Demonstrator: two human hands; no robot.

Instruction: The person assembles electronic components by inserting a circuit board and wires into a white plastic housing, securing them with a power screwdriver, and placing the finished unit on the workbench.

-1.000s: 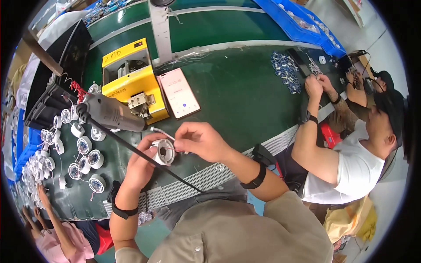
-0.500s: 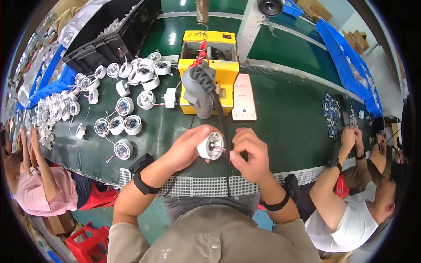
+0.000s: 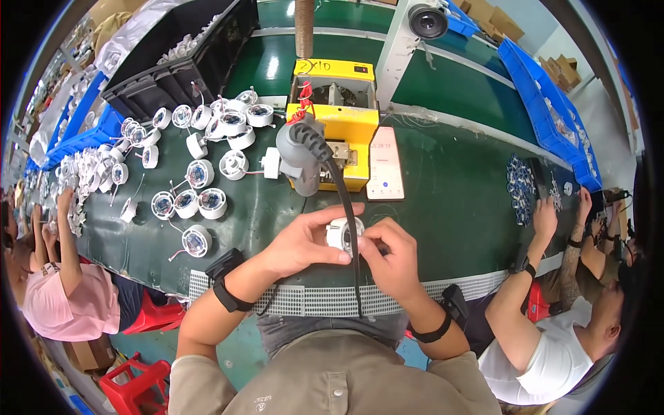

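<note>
My left hand (image 3: 304,242) is wrapped round a small white round plastic housing (image 3: 335,235), thumb below and fingers above. At the housing's right, open side, my right hand (image 3: 393,257) is closed, its thumb and forefinger pinched together. What those fingertips hold is hidden. A black cable (image 3: 355,277) hangs down in front of the housing. Beyond my hands, a grey hand tool (image 3: 299,162) with a ribbed cord sleeve hangs before a yellow box-shaped machine (image 3: 339,124).
White housings with circuit boards (image 3: 211,202) lie at the left, beside a black crate (image 3: 155,83). A phone (image 3: 385,169) lies right of the machine. Blue circuit boards (image 3: 520,190) and a blue bin (image 3: 553,114) are farther right. People sit working on both sides.
The housing has turned so its open face points more to the right. My right fingers have moved in against it, and the reddish wires are now hidden. The hanging tool has swung left.
</note>
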